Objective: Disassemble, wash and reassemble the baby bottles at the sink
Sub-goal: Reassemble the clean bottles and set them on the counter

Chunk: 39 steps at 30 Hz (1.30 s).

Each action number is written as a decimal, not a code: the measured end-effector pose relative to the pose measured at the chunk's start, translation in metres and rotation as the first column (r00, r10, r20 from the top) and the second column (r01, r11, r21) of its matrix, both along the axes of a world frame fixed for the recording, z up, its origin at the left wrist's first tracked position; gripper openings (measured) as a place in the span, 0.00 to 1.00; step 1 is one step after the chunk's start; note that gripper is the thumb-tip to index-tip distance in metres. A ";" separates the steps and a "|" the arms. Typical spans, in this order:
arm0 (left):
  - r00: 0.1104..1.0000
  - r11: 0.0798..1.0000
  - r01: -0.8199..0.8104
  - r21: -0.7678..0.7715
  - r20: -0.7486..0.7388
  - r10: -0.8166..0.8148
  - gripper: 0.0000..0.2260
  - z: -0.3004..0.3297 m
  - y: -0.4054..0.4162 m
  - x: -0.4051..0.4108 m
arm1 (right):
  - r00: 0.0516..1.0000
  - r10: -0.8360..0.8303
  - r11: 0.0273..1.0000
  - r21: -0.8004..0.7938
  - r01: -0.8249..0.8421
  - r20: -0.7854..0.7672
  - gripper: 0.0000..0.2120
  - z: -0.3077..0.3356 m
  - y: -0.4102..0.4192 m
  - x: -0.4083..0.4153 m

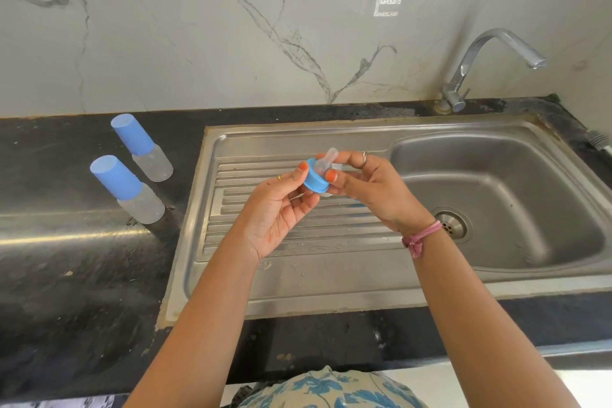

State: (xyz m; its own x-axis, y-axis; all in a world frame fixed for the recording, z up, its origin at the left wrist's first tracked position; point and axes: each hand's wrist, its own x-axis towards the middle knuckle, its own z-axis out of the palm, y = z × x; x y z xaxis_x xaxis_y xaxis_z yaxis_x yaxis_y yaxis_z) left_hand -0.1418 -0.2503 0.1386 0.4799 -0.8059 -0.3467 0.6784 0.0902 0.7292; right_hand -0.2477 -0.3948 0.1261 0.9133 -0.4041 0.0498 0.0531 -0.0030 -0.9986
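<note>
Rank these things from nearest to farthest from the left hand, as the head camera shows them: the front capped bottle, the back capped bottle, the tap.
From the left hand:
1. Front capped bottle, on the dark counter just left of the sink.
2. Back capped bottle, on the same counter, behind the first and closer to the wall.
3. Tap, far right, at the back behind the basin.

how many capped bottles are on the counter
2, both on the black counter left of the sink: far bottle nearer the wall, near bottle toward the front. A hand-hidden part may exist.
</note>
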 end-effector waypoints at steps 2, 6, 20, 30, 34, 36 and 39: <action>0.999 1.000 -0.003 0.002 0.035 0.003 0.11 0.000 0.000 -0.001 | 0.999 -0.031 0.999 -0.023 0.031 0.014 0.19 -0.001 0.003 0.001; 0.990 0.997 -0.016 0.073 0.142 0.005 0.05 0.000 0.000 -0.002 | 0.998 -0.057 0.997 -0.060 0.058 0.011 0.15 -0.001 0.003 0.003; 0.877 0.997 0.010 0.081 0.479 -0.048 0.10 -0.003 -0.001 -0.008 | 0.983 -0.182 0.961 -0.214 0.176 -0.012 0.13 0.011 0.008 0.003; 0.936 0.987 -0.066 0.145 0.353 0.011 0.11 -0.001 -0.005 0.004 | 0.968 -0.238 0.854 -0.457 0.248 0.080 0.09 0.002 0.014 0.004; 0.926 0.982 -0.129 0.138 0.372 0.069 0.07 -0.003 -0.007 0.001 | 0.959 -0.272 0.884 -0.372 0.282 0.080 0.06 0.001 0.016 0.004; 0.901 0.975 -0.159 0.154 0.427 0.080 0.08 -0.005 -0.009 -0.002 | 0.956 -0.281 0.890 -0.350 0.291 0.080 0.05 0.000 0.017 0.005; 0.857 0.961 -0.215 0.173 0.506 0.101 0.10 -0.010 -0.011 -0.004 | 0.956 -0.280 0.894 -0.338 0.294 0.089 0.06 -0.001 0.019 0.007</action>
